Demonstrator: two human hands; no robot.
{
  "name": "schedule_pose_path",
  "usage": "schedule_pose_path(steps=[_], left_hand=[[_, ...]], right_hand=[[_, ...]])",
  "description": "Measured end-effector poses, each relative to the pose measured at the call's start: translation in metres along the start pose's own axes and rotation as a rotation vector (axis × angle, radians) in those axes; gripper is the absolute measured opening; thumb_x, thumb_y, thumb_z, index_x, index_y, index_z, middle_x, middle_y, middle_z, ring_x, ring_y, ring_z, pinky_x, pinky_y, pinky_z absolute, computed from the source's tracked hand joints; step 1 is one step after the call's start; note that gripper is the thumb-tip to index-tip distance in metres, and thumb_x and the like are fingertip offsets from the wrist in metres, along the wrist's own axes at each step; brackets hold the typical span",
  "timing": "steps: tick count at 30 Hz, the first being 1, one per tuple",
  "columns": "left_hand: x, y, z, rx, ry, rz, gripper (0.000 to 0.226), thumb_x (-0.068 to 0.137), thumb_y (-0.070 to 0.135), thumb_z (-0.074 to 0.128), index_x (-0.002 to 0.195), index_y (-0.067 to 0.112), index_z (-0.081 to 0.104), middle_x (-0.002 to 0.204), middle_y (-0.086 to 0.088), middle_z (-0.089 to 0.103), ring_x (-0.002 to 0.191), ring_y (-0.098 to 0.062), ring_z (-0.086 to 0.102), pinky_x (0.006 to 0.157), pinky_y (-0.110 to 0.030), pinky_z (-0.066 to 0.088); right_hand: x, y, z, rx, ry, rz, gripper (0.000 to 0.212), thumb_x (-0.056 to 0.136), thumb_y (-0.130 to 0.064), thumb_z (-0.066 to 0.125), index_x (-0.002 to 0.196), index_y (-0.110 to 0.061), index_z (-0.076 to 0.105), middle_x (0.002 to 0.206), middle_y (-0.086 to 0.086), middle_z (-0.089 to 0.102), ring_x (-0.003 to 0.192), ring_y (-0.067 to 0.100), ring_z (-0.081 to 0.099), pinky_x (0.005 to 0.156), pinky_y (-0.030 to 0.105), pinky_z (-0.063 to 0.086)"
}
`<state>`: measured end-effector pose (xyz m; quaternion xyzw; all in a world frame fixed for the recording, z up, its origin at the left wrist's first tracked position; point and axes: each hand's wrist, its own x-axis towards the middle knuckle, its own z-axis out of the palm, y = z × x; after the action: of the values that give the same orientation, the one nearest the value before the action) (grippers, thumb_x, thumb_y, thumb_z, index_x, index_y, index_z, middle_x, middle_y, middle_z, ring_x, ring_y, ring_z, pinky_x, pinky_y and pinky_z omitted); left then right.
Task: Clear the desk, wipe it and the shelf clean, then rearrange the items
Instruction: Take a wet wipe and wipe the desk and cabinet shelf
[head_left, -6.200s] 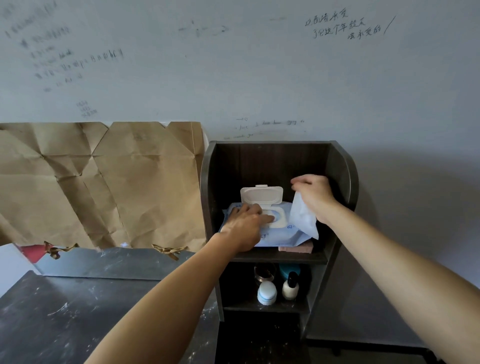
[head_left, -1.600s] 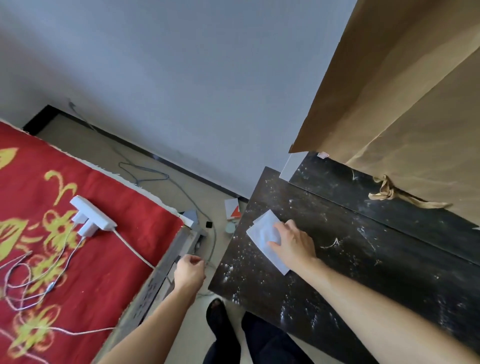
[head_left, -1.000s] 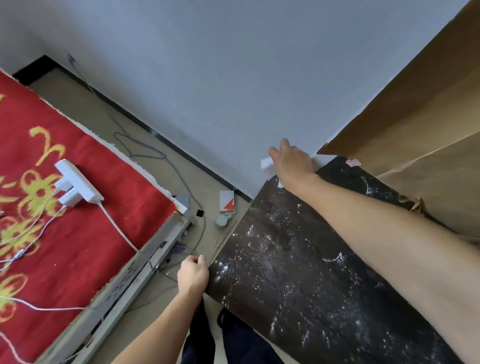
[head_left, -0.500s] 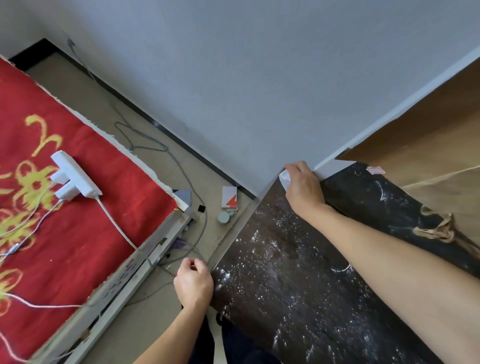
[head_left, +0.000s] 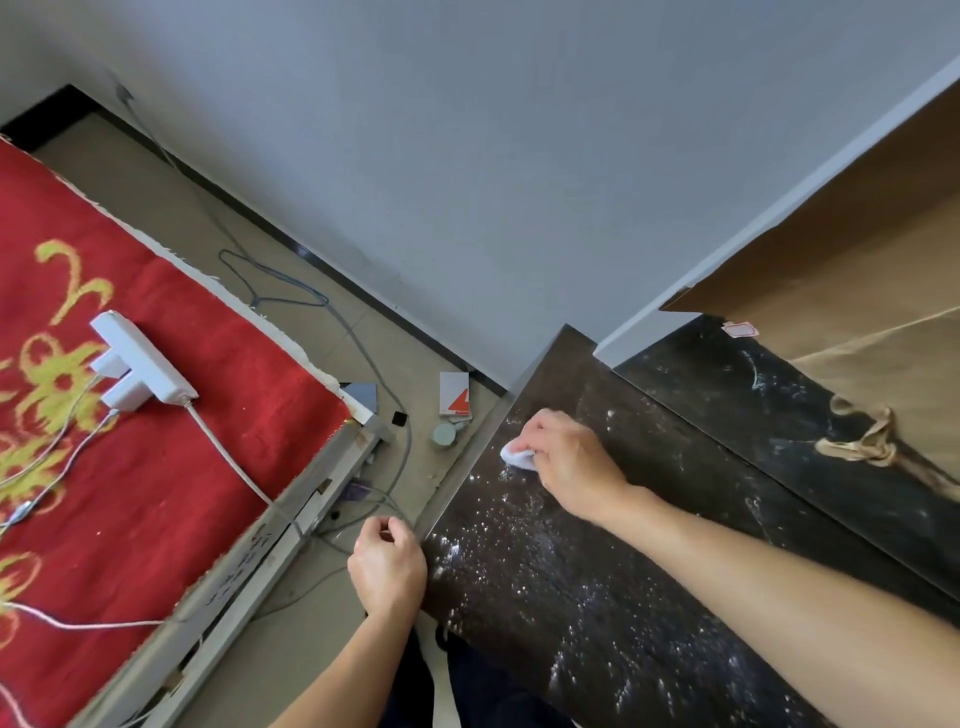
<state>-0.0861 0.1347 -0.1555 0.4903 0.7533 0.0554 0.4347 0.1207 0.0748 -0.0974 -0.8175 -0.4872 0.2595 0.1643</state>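
The dark desk (head_left: 597, 582) fills the lower right, speckled with white dust. My right hand (head_left: 569, 465) presses a bunched white wet wipe (head_left: 517, 457) onto the desk near its left edge, fingers curled round it. My left hand (head_left: 387, 566) hangs off the desk's left front corner with its fingers curled; I see nothing in it. The shelf is out of view.
Brown kraft paper (head_left: 857, 291) hangs on the wall behind the desk, with a twisted paper cord (head_left: 862, 441) on the raised back ledge. To the left lies a red bed cover (head_left: 119, 441) with a white power strip (head_left: 140, 366) and cables. A small box (head_left: 454, 392) and round lid (head_left: 444, 434) are on the floor.
My right hand has drawn the wipe from the desk's far left corner back toward me along the left edge. The left hand has stayed by the front corner.
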Motion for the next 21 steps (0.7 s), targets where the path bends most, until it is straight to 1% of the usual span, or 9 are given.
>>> schedule_pose_path(steps=[2,4,8,10,12,14,15,18,21], left_hand=[[-0.001,0.001,-0.001,-0.007,0.004,0.002,0.023,0.09,0.018,0.043,0.074,0.01,0.058,0.07,-0.004,0.059,0.076,-0.028,0.054,0.069,-0.034,0.04],[-0.001,0.001,0.0,-0.014,0.012,0.002,0.023,0.089,0.018,0.043,0.072,0.011,0.058,0.069,-0.004,0.059,0.074,-0.027,0.054,0.068,-0.034,0.041],[0.0,0.0,0.0,-0.012,0.019,0.011,0.023,0.089,0.019,0.043,0.073,0.012,0.059,0.068,-0.002,0.06,0.074,-0.025,0.054,0.07,-0.034,0.041],[0.0,0.0,0.0,-0.005,0.017,0.013,0.023,0.09,0.019,0.044,0.075,0.012,0.059,0.069,-0.001,0.059,0.075,-0.025,0.053,0.07,-0.032,0.038],[-0.001,0.0,0.0,0.003,0.006,0.01,0.023,0.09,0.019,0.044,0.075,0.012,0.059,0.069,0.0,0.059,0.076,-0.026,0.053,0.071,-0.033,0.039],[0.0,-0.001,0.0,0.001,-0.005,0.012,0.023,0.09,0.02,0.043,0.074,0.014,0.059,0.07,0.0,0.059,0.077,-0.027,0.054,0.072,-0.035,0.042],[0.001,-0.001,0.0,-0.001,-0.009,0.015,0.023,0.09,0.02,0.043,0.073,0.014,0.058,0.07,-0.001,0.06,0.077,-0.027,0.055,0.072,-0.036,0.043],[0.002,-0.003,0.002,0.013,0.003,0.03,0.025,0.089,0.019,0.042,0.072,0.012,0.057,0.07,-0.006,0.06,0.076,-0.028,0.054,0.069,-0.034,0.038],[0.003,-0.006,0.003,0.025,0.001,0.051,0.027,0.091,0.019,0.041,0.07,0.008,0.055,0.068,-0.008,0.058,0.076,-0.03,0.052,0.069,-0.035,0.036]], right_hand=[[0.037,0.011,-0.018,-0.112,0.181,0.027,0.028,0.084,0.005,0.059,0.107,-0.008,0.067,0.105,0.008,0.058,0.093,0.021,0.054,0.082,0.033,0.054],[0.072,0.022,-0.028,-0.235,0.244,0.087,0.032,0.084,0.005,0.059,0.113,-0.008,0.064,0.111,0.01,0.055,0.099,0.023,0.051,0.083,0.035,0.053],[0.07,0.016,-0.003,-0.103,0.287,0.222,0.035,0.082,0.009,0.06,0.112,-0.007,0.066,0.112,0.01,0.053,0.099,0.022,0.049,0.084,0.034,0.054],[0.031,0.0,0.021,-0.063,0.192,0.062,0.033,0.079,0.011,0.061,0.105,-0.007,0.068,0.104,0.01,0.054,0.091,0.02,0.05,0.083,0.034,0.056],[-0.012,-0.013,0.035,-0.005,0.023,-0.16,0.03,0.077,0.013,0.061,0.094,-0.01,0.068,0.092,0.008,0.055,0.085,0.021,0.051,0.072,0.04,0.057],[-0.026,-0.011,0.031,0.022,-0.107,-0.215,0.028,0.08,0.01,0.059,0.094,-0.011,0.071,0.091,0.006,0.056,0.085,0.02,0.052,0.071,0.04,0.055],[-0.019,-0.005,0.022,0.053,-0.076,-0.15,0.027,0.083,0.007,0.057,0.097,-0.011,0.072,0.094,0.005,0.057,0.088,0.019,0.053,0.076,0.04,0.054],[0.028,0.017,-0.012,0.023,0.228,0.097,0.025,0.089,-0.002,0.054,0.104,-0.013,0.071,0.104,0.003,0.059,0.093,0.018,0.055,0.082,0.033,0.054],[0.069,0.028,-0.024,-0.017,0.357,0.211,0.026,0.087,0.002,0.054,0.105,-0.009,0.068,0.109,0.01,0.058,0.098,0.027,0.056,0.082,0.04,0.052]])
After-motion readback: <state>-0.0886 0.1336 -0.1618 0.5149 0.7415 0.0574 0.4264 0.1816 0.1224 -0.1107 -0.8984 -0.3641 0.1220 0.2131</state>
